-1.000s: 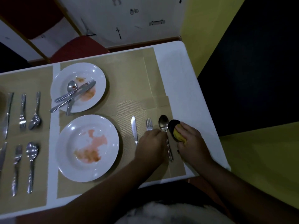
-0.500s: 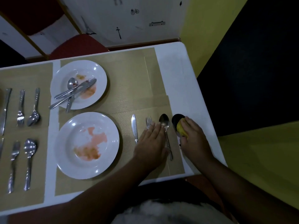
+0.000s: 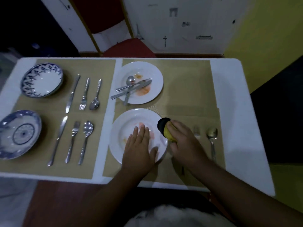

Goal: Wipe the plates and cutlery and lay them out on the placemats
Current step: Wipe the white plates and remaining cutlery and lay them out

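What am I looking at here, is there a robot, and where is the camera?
No machine here: a person's two bare hands. The picture comes from a camera worn on the head, looking down at a white table. The left hand lies flat on the near white plate, which is smeared orange. The right hand grips a yellow and black sponge at that plate's rim. To its right lie a fork and a spoon. The far white plate holds dirty cutlery. The left placemat carries two blue-patterned plates and two cutlery sets.
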Demonstrator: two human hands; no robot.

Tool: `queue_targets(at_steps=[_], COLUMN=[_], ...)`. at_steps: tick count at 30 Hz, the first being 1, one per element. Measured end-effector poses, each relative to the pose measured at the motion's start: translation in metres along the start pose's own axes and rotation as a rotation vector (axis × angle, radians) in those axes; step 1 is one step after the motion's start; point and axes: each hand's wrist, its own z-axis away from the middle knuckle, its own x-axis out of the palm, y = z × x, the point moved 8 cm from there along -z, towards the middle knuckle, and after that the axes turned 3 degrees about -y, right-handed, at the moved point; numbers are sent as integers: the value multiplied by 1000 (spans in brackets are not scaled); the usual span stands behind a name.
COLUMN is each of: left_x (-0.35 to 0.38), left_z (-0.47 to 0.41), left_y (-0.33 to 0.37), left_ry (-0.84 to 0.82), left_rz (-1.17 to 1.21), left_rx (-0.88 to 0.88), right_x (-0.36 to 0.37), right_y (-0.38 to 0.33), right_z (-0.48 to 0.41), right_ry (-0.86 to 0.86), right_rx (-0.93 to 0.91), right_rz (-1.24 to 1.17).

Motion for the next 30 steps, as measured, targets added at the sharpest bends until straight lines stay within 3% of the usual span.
queue_targets(at_steps=[5, 10, 14, 18, 26, 30], left_x=[-10, -20, 1, 0, -7, -16], left_z=[24, 33, 28, 23, 27, 22], left_y=[-80, -119, -141, -133, -115, -113], left_ry=[50, 141, 55, -30, -134, -154], left_rz=[147, 702, 1082, 1277, 1297, 1363], left_rx=[-213, -398, -664, -681, -474, -425], right_x=[58, 79, 73, 67, 69, 80], right_y=[-29, -19, -18, -21, -39, -83], right_z=[-6, -3, -8, -11, -27, -46], right_ry=[-146, -205, -160, -91, -70, -150], right_rx=[-4, 91, 190, 248, 343, 77], right_rz=[-1, 44, 21, 74, 148, 94])
